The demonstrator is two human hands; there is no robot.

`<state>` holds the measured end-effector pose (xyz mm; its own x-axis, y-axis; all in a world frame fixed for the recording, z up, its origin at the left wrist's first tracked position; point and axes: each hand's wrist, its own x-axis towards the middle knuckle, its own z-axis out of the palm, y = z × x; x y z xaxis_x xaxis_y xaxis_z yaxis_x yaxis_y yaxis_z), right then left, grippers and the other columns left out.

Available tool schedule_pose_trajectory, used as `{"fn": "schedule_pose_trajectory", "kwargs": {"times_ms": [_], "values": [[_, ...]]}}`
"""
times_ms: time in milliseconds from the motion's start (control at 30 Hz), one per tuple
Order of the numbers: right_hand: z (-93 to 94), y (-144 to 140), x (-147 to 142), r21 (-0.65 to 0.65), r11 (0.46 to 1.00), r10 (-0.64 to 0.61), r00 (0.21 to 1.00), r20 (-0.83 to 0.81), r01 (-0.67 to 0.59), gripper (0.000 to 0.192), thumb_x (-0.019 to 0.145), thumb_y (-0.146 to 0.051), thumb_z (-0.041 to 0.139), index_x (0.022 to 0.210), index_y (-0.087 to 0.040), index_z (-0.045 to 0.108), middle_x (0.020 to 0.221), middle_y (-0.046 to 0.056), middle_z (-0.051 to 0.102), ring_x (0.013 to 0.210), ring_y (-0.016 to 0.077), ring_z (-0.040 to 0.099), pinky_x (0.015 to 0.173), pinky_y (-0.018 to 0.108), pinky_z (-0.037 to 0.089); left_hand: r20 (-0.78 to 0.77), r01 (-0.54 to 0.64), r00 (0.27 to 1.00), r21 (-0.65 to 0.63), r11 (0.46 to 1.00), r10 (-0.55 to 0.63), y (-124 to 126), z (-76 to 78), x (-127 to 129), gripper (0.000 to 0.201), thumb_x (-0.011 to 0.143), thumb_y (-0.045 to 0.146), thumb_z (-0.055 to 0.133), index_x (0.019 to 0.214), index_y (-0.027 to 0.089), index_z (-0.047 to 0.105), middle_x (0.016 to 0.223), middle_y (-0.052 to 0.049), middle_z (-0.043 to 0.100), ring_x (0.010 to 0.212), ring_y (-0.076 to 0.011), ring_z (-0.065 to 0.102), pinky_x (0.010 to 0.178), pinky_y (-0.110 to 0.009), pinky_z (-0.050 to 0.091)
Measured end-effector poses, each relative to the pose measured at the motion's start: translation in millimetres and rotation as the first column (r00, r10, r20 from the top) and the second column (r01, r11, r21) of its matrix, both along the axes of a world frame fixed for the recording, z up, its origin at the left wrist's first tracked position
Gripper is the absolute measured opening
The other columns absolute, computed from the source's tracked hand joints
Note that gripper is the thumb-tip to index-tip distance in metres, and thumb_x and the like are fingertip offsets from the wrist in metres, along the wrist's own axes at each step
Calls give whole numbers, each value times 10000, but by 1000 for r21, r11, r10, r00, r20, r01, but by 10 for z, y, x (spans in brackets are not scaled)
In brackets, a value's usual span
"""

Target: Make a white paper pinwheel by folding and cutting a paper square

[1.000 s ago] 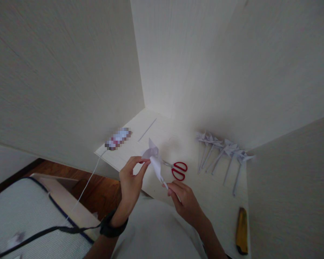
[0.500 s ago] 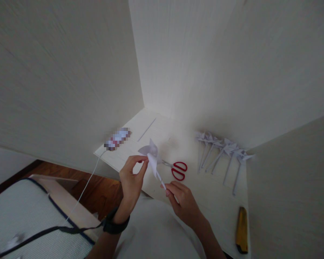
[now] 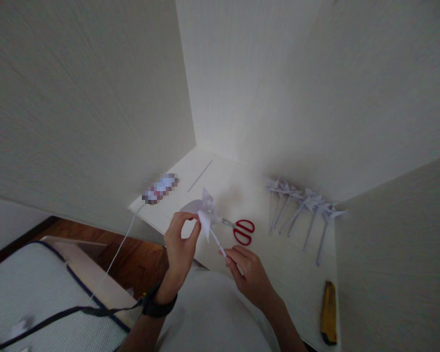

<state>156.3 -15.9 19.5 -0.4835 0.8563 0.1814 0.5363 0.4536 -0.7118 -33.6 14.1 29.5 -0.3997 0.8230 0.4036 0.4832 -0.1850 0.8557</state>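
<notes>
A white paper pinwheel (image 3: 206, 215) on a thin white stick is held up over the table, tilted, its head toward the upper left. My left hand (image 3: 180, 239) pinches one of its blades between thumb and forefinger. Lower down, my right hand (image 3: 247, 271) is closed on the pinwheel's stick (image 3: 217, 242) near its bottom end. Red-handled scissors (image 3: 244, 231) lie just right of the pinwheel, their blades partly hidden behind it.
Several finished-looking paper pinwheels (image 3: 308, 201) lie in a row along the right wall. A yellow cutter (image 3: 328, 313) rests at the table's right edge. A thin white stick (image 3: 200, 176) and a blurred-out device (image 3: 160, 188) with a white cable lie at the back left.
The pinwheel's head has turned slightly, so its front and more of the stick show. My left hand has shifted a little; my right hand stays in place.
</notes>
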Motion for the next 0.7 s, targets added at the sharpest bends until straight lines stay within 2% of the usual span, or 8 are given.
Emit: {"fn": "schedule_pose_trajectory", "kwargs": {"times_ms": [367,533,700], "values": [[-71,9,31,-4,998,-59,998,-24,59,290,976,-211,409,951,-161,693,786,84,685,727,209,640,691,308,509,9,57,998,-57,997,-56,-6,4,9,71,839,237,640,894,213,678,880,-26,683,846,-196,621,810,-319,490],[-160,36,94,-4,992,-126,992,-17,126,278,967,-205,422,916,-175,694,810,85,701,760,209,654,727,307,519,21,122,993,-120,985,-120,19,31,42,90,843,257,649,907,204,684,931,-44,705,884,-201,639,828,-323,510],[-294,117,241,0,977,-211,977,9,211,258,949,-197,448,922,-174,703,790,72,710,729,197,658,701,287,514,26,180,984,-178,967,-178,43,-32,44,122,831,280,654,916,203,694,953,-51,716,912,-214,651,846,-341,520]]}}
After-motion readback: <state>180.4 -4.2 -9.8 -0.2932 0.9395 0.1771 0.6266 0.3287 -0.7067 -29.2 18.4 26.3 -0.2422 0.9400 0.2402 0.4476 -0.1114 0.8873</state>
